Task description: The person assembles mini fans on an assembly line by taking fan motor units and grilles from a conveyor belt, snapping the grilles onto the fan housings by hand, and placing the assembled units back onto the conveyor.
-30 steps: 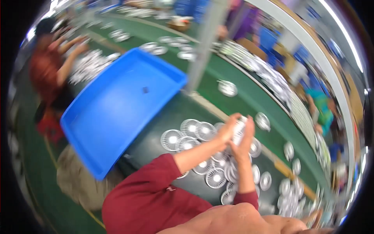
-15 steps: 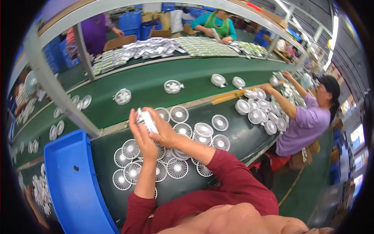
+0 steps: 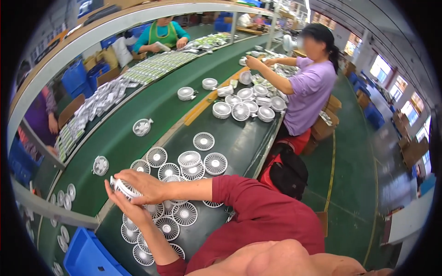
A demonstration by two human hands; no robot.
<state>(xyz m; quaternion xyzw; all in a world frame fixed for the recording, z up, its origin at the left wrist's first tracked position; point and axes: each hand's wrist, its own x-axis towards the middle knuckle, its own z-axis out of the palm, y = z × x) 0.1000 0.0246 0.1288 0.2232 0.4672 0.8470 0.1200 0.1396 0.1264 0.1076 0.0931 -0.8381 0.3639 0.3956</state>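
Between my two hands is a small white fan head (image 3: 124, 187), tilted, with its ribbed round grille partly showing. My right hand (image 3: 146, 184) wraps over its near side, while my left hand (image 3: 131, 208) supports it from below and the left. Fingers cover much of the fan head. Loose white round fan grilles (image 3: 184, 214) lie spread and overlapping on the dark green bench just beyond and under my forearms. A small white fan (image 3: 101, 165) sits on the green conveyor belt close to my fingertips.
The green belt (image 3: 159, 110) carries more white fans (image 3: 142, 127). A blue tray (image 3: 92, 257) stands at lower left beside a metal post. To the right, a co-worker in a purple shirt (image 3: 313, 92) works by a pile of fans (image 3: 248, 108); another in a green apron (image 3: 164, 36) works across the belt.
My view has swung to the right, so the bench and co-workers shift leftward. The fan head stays in both hands and has been turned, showing its ribbed grille more.
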